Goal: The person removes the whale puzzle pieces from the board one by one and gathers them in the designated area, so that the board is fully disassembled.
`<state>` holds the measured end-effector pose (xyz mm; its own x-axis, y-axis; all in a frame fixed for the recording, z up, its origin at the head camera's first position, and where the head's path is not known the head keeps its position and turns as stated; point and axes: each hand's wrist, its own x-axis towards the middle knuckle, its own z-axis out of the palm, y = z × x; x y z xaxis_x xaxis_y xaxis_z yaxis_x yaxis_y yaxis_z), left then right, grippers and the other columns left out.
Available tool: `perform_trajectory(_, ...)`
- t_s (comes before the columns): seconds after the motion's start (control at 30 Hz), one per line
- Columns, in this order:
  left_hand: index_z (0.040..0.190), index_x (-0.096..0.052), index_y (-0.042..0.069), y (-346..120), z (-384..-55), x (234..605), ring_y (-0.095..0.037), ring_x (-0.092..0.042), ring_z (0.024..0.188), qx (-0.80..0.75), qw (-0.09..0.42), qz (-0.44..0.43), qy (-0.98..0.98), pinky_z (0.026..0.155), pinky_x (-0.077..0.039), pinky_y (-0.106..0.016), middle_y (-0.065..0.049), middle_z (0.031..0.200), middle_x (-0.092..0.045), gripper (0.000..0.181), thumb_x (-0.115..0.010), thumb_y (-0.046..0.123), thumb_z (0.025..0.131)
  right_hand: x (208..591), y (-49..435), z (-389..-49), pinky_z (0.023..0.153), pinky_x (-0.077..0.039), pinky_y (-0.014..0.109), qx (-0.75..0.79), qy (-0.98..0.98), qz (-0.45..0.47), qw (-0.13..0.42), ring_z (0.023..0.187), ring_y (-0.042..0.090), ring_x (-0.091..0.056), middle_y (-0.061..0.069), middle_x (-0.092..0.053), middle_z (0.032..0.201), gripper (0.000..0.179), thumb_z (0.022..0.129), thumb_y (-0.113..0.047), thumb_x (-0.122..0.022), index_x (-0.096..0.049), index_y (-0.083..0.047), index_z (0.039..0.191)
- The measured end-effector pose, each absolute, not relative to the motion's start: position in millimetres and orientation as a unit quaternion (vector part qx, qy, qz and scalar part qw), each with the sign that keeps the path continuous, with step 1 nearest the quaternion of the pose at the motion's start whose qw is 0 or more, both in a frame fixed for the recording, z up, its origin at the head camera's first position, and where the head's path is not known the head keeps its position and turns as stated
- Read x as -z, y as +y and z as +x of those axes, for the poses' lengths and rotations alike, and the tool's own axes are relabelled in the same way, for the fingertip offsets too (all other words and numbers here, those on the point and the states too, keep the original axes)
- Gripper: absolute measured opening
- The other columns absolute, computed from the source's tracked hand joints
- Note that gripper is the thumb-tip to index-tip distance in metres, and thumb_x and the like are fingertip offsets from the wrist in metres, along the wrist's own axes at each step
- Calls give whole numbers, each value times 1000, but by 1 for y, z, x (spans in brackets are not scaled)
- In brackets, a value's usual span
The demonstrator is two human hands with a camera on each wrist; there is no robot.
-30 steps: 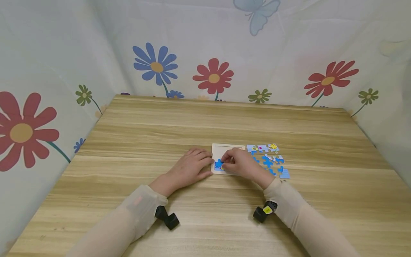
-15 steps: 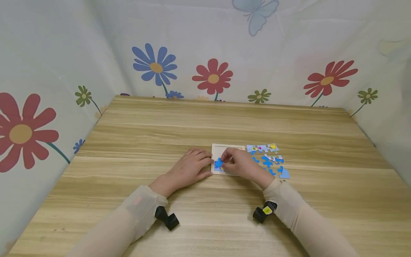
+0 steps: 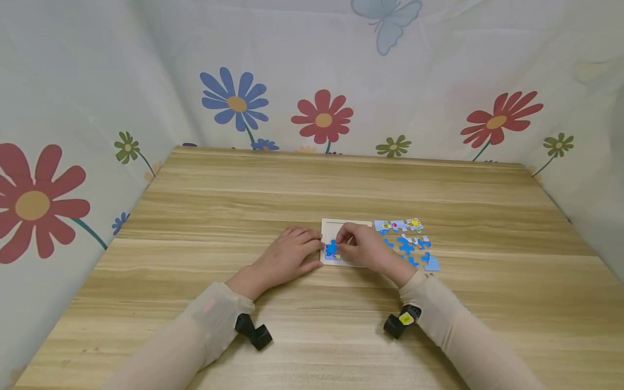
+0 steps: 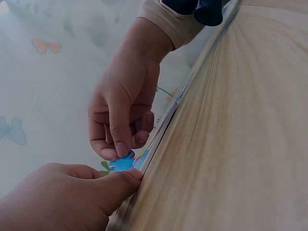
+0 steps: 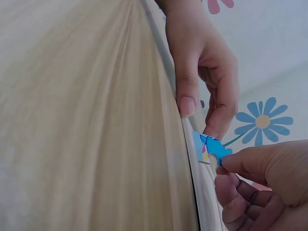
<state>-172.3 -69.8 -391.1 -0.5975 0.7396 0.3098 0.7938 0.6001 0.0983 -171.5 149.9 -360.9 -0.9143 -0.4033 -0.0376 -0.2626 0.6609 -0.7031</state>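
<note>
A pale wooden puzzle tray (image 3: 348,221) lies flat on the table. Over its near left corner my right hand (image 3: 365,246) pinches a blue puzzle piece (image 3: 331,247) between thumb and index finger, seen tilted in the right wrist view (image 5: 219,150). Below it, a light blue corner piece (image 5: 198,146) with pink and yellow print lies in the tray. My left hand (image 3: 287,253) rests at the tray's left edge, fingers spread and thumb touching the rim; in the left wrist view the left thumb (image 4: 126,179) is right beside the tray's edge.
Several loose puzzle pieces (image 3: 405,245), blue and light blue, lie in rough rows just right of the tray. The wooden table (image 3: 244,189) reaches back to a white cloth backdrop (image 3: 414,81) printed with flowers. Each wrist carries a black camera (image 3: 260,336).
The blue piece has turned slightly in the right hand's fingertips, and the hand has shifted a little. The left hand stays put at the tray's edge.
</note>
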Motion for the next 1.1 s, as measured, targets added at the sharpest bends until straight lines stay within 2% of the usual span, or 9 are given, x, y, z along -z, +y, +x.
perform_trajectory(0.27, 114, -66, 15, -70, -172, 389, -23, -55, 121, 111, 106, -428, -890, 107, -39, -41, -4, 125, -63, 35, -64, 40, 91, 351, 155, -170, 59, -43, 20, 389, 897, -188, 90, 63, 9, -52, 7, -65, 84, 5, 90, -8, -64, -62, -5, 88)
perform_trajectory(0.53, 115, -67, 15, -69, -171, 388, -23, -54, 121, 113, 94, -420, -895, 108, -38, -41, -3, 126, -63, 36, -62, 41, 91, 338, 166, -170, 56, -45, 22, 408, 888, -181, 107, 64, 12, -56, 9, -65, 85, 5, 92, -8, -63, -62, -4, 91)
perform_trajectory(0.73, 114, -67, 14, -69, -171, 390, -23, -55, 120, 118, 98, -421, -894, 107, -39, -41, -3, 125, -63, 35, -63, 40, 91, 330, 175, -169, 59, -46, 23, 401, 891, -178, 113, 67, 20, -59, 8, -64, 86, 4, 92, -9, -62, -61, -6, 93)
perform_trajectory(0.93, 114, -67, 14, -69, -171, 391, -23, -55, 120, 111, 99, -421, -895, 107, -39, -40, -3, 125, -64, 34, -63, 39, 91, 327, 190, -167, 56, -45, 22, 402, 892, -182, 99, 66, 26, -59, 9, -63, 83, 4, 92, -9, -63, -61, -5, 92)
perform_trajectory(1.1, 116, -66, 14, -69, -171, 390, -23, -55, 121, 108, 95, -419, -897, 108, -39, -40, -3, 126, -63, 35, -62, 40, 92, 328, 202, -165, 54, -43, 21, 405, 890, -183, 99, 62, 17, -53, 8, -61, 81, 4, 92, -8, -63, -61, -5, 92)
